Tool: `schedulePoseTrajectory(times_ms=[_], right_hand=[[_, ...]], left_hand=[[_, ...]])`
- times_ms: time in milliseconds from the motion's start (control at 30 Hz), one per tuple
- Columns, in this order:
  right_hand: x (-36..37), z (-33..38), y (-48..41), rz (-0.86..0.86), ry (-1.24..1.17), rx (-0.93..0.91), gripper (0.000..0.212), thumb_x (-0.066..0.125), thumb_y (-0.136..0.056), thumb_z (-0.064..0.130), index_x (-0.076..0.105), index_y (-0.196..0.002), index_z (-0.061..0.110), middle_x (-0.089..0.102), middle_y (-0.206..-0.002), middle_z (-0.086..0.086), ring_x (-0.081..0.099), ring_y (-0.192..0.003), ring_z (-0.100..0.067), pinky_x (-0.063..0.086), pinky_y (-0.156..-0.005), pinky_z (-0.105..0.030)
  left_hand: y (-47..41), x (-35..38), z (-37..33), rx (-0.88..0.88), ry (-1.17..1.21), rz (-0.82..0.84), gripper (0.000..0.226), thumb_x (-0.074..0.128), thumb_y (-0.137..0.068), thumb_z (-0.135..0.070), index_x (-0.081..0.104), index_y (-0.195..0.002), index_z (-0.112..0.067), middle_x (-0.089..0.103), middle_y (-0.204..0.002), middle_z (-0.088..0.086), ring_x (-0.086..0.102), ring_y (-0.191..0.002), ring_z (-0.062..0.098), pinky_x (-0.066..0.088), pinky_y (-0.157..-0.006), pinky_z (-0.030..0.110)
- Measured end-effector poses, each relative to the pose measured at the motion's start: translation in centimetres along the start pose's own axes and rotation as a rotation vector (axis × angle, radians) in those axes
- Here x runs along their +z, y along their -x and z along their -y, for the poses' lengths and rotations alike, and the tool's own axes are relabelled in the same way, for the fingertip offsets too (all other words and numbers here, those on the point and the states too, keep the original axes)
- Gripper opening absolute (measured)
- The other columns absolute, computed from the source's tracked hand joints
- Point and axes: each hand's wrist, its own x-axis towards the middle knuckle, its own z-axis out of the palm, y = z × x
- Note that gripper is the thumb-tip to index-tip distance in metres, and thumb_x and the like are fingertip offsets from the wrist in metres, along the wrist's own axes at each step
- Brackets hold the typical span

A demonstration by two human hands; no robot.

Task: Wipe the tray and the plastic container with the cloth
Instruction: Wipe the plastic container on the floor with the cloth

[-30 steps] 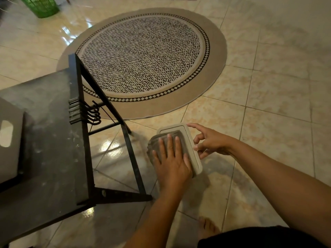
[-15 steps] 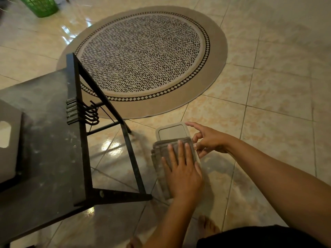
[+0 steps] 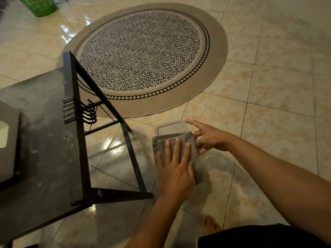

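Two hands are being used on one plastic container (image 3: 171, 127) held in the air beside the black table (image 3: 41, 140).

Over hard floor tiles (image 3: 268, 104), with no surface under it, the container is being steadied only by the right hand (image 3: 209, 138), fingers loosely curled and touching its right edge rather than gripping it; a drop is being risked if wiping pressure is increased. Most of the container is being covered by the grey cloth (image 3: 180, 140), pressed flat under the left hand (image 3: 176, 167) with fingers spread. The cloth's loose lower end is hanging free and could be slipping off. The tray (image 3: 9, 140) is lying on the table, apart from both hands.
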Motion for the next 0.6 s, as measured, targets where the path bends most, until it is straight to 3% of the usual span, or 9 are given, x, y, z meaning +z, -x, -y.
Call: schedulePoseTrajectory(times_ms=[67,133,200,267,400,533,600], right_hand=[[0.0,-0.1,0.1,-0.013,-0.018,0.001,0.097,0.053,-0.085,-0.022,0.023,-0.154,0.039,0.066,-0.11,-0.019,0.072,-0.091,-0.033,0.063,-0.072,-0.049],[0.0,-0.4,0.3,-0.031,-0.047,-0.001,0.095,0.057,-0.086,-0.019,0.025,-0.154,0.039,0.058,-0.097,-0.019,0.068,-0.079,-0.03,0.064,-0.069,-0.045],[0.0,-0.7,0.2,-0.045,-0.067,-0.011,0.093,0.06,-0.086,-0.017,0.027,-0.154,0.038,0.052,-0.091,-0.015,0.063,-0.076,-0.028,0.064,-0.068,-0.045],[0.0,-0.6,0.1,-0.044,-0.061,-0.013,0.094,0.061,-0.086,-0.017,0.027,-0.153,0.039,0.053,-0.092,-0.015,0.063,-0.077,-0.029,0.064,-0.069,-0.045],[0.1,-0.4,0.1,-0.022,-0.027,-0.008,0.096,0.053,-0.085,-0.022,0.023,-0.154,0.039,0.057,-0.099,-0.025,0.067,-0.083,-0.034,0.064,-0.067,-0.044],[0.1,-0.7,0.3,-0.049,-0.059,-0.016,0.094,0.059,-0.086,-0.017,0.026,-0.154,0.039,0.052,-0.094,-0.016,0.064,-0.076,-0.029,0.064,-0.071,-0.047],[0.0,-0.7,0.2,-0.051,-0.07,-0.015,0.094,0.061,-0.086,-0.016,0.027,-0.153,0.04,0.054,-0.095,-0.015,0.065,-0.076,-0.03,0.063,-0.073,-0.05]], left_hand=[[-1.2,-0.4,-0.9,-0.003,-0.01,-0.008,0.074,-0.025,-0.083,-0.06,-0.019,-0.152,-0.034,-0.031,-0.159,-0.002,-0.036,-0.142,0.025,-0.011,-0.118,0.055],[-2.4,-0.8,0.0,-0.103,-0.012,-0.044,0.083,-0.032,-0.078,-0.062,-0.017,-0.153,-0.03,-0.027,-0.16,0.003,-0.032,-0.144,0.028,-0.007,-0.118,0.057],[-1.7,-0.5,0.8,-0.188,-0.029,-0.062,0.077,-0.017,-0.087,-0.061,-0.014,-0.154,-0.025,-0.025,-0.161,0.008,-0.029,-0.145,0.033,-0.003,-0.119,0.058],[0.1,-0.2,-0.1,-0.166,-0.045,0.013,0.086,-0.005,-0.08,-0.064,-0.02,-0.153,-0.021,-0.032,-0.158,0.011,-0.034,-0.142,0.036,-0.008,-0.118,0.06],[-2.5,0.3,-1.6,-0.073,-0.078,0.017,0.085,-0.001,-0.082,-0.066,-0.02,-0.153,-0.023,-0.031,-0.158,0.007,-0.034,-0.142,0.036,-0.006,-0.116,0.061],[-5.0,-0.7,1.0,-0.165,-0.164,0.016,0.108,0.049,-0.087,-0.066,-0.024,-0.151,-0.018,-0.031,-0.158,0.012,-0.033,-0.141,0.04,-0.01,-0.116,0.062],[-2.7,-0.2,0.3,-0.161,-0.145,0.014,0.104,0.046,-0.088,-0.064,-0.022,-0.152,-0.019,-0.03,-0.158,0.013,-0.031,-0.142,0.041,-0.009,-0.116,0.061]])
